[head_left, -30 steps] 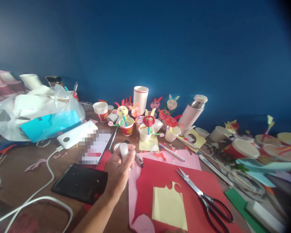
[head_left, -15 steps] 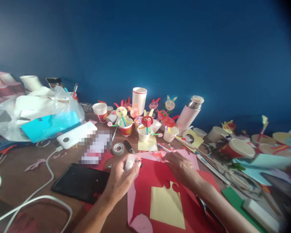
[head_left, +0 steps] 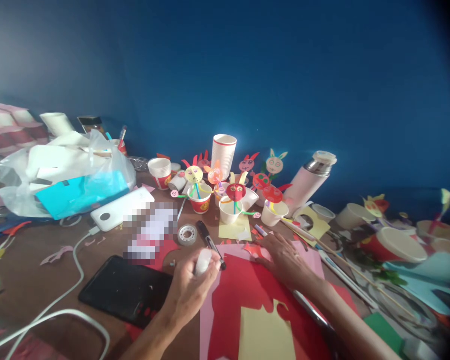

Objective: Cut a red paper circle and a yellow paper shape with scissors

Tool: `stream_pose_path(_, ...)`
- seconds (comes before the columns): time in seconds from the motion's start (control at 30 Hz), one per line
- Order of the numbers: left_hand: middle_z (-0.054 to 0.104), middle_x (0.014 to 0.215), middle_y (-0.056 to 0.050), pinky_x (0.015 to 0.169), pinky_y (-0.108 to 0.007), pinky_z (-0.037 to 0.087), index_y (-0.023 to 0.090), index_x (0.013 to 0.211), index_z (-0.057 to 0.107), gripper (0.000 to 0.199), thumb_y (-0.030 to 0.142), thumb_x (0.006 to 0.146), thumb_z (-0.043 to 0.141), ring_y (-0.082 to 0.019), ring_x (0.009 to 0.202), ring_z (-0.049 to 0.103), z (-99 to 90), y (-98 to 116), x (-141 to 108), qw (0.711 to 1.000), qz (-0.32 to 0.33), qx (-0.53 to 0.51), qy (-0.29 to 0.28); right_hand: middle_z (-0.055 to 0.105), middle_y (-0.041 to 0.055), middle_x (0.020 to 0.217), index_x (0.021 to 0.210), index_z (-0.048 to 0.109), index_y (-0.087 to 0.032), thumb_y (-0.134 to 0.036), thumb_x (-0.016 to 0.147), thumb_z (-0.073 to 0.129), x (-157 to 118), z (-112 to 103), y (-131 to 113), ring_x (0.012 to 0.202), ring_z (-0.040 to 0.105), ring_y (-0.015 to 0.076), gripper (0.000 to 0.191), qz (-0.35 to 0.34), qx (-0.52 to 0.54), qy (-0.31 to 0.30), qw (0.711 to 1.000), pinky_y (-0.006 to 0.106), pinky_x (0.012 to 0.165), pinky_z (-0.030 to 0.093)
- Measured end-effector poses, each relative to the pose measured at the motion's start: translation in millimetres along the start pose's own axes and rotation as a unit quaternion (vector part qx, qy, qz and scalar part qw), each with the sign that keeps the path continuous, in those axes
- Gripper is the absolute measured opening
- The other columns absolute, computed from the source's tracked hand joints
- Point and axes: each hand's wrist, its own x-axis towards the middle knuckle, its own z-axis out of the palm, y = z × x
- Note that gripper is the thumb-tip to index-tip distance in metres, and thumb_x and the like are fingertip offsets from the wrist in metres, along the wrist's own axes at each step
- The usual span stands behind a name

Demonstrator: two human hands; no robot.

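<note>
My left hand point(head_left: 191, 282) is closed around a small whitish, translucent tube point(head_left: 203, 262), most of which the fingers hide. Just beyond its fingertips lies a black marker point(head_left: 211, 245). My right hand point(head_left: 287, 255) lies palm down with its fingers stretched out, over red paper scraps point(head_left: 253, 250) at the top of the sheets. A pale purple pen point(head_left: 261, 230) lies at its fingertips; whether they touch it I cannot tell. Below the hands are red paper point(head_left: 230, 290) with cut edges, pink paper point(head_left: 206, 320) and a yellow piece point(head_left: 266, 332).
Paper cups with paper-faced figures point(head_left: 230, 210) stand behind the hands, beside a cup stack point(head_left: 224, 155) and a leaning thermos point(head_left: 309, 182). A tape roll point(head_left: 187, 235), black tablet-like slab point(head_left: 123, 290), power bank point(head_left: 122, 209) and cable point(head_left: 77, 260) lie left. A silvery tool point(head_left: 311, 307) lies under my right forearm.
The view has shifted a little, so the cups and thermos sit farther right. My right hand has moved slightly toward the purple pen. My left hand keeps its hold on the tube.
</note>
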Motion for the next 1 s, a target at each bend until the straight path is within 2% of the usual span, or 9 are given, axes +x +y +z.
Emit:
stream_pose_path(0.13,0.042,0.053,0.004,0.041,-0.017,0.029,0.015,0.073,0.060,0.025,0.040,0.074,0.061,-0.007,0.045,0.035,1.6,2,-1,0.999,-0.018,-0.027,0.006,0.061,0.0109,0.112,0.101,0.060,-0.023,-0.039,0.080,0.060,8,-6,3,0.104,0.055,0.0281,0.026,-0.008,0.027,-0.009,1.000,0.042,0.079,0.048)
stream_pose_path(0.3,0.045,0.057,0.002,0.042,-0.017,0.031,0.016,0.078,0.061,0.027,0.043,0.074,0.062,-0.008,0.047,0.036,0.2,-1,-1,0.998,-0.048,-0.045,-0.009,0.065,0.0071,0.091,0.086,0.057,-0.022,-0.036,0.080,0.062,11,-11,1,0.088,0.059,0.0253,0.016,-0.015,0.052,-0.006,0.998,0.041,0.073,0.047)
stream_pose_path(0.4,0.044,0.057,0.002,0.042,-0.017,0.030,0.016,0.079,0.061,0.028,0.043,0.074,0.062,-0.008,0.048,0.035,0.9,-4,-2,0.997,-0.052,-0.050,-0.007,0.067,0.0037,0.085,0.088,0.056,-0.022,-0.028,0.082,0.061,4,-8,3,0.086,0.060,0.0227,0.010,-0.038,0.074,-0.002,0.997,0.041,0.079,0.045)
stream_pose_path(0.57,0.040,0.055,0.003,0.042,-0.018,0.027,0.016,0.077,0.062,0.029,0.045,0.074,0.061,-0.008,0.048,0.031,4.1,-6,-4,0.996,-0.054,-0.064,-0.003,0.068,0.0045,0.095,0.103,0.055,-0.025,-0.020,0.083,0.057,-13,-3,10,0.092,0.061,0.0235,0.021,-0.095,0.082,0.018,0.992,0.047,0.091,0.037)
stream_pose_path(0.67,0.042,0.057,0.002,0.043,-0.018,0.029,0.017,0.077,0.063,0.029,0.045,0.073,0.062,-0.008,0.049,0.033,4.5,-4,-5,0.997,-0.050,-0.062,-0.002,0.066,0.0029,0.088,0.094,0.056,-0.024,-0.019,0.083,0.055,-19,-7,11,0.084,0.061,0.0216,0.013,-0.112,0.080,0.012,0.990,0.044,0.086,0.040)
stream_pose_path(0.77,0.041,0.056,0.002,0.042,-0.018,0.027,0.017,0.075,0.063,0.028,0.045,0.073,0.063,-0.008,0.048,0.032,4.0,-2,-5,0.997,-0.054,-0.058,0.018,0.064,0.0019,0.082,0.086,0.054,-0.023,-0.016,0.083,0.051,-19,-12,9,0.077,0.059,0.0187,0.008,-0.128,0.097,0.032,0.986,0.039,0.080,0.041)
stream_pose_path(0.9,0.042,0.056,0.002,0.041,-0.018,0.027,0.017,0.075,0.063,0.027,0.044,0.073,0.062,-0.008,0.047,0.032,1.7,-3,-5,0.997,-0.053,-0.049,-0.005,0.063,0.0011,0.078,0.083,0.052,-0.022,-0.011,0.084,0.046,-17,-14,8,0.072,0.058,0.0158,0.013,-0.157,0.136,0.039,0.977,0.035,0.077,0.042)
stream_pose_path(1.0,0.043,0.055,0.002,0.041,-0.018,0.028,0.016,0.077,0.063,0.027,0.044,0.074,0.062,-0.007,0.046,0.034,-0.8,-6,-3,0.998,-0.050,-0.044,-0.006,0.064,0.0017,0.079,0.084,0.053,-0.022,-0.011,0.085,0.046,-16,-14,8,0.073,0.059,0.0160,0.013,-0.161,0.128,0.036,0.978,0.035,0.078,0.042)
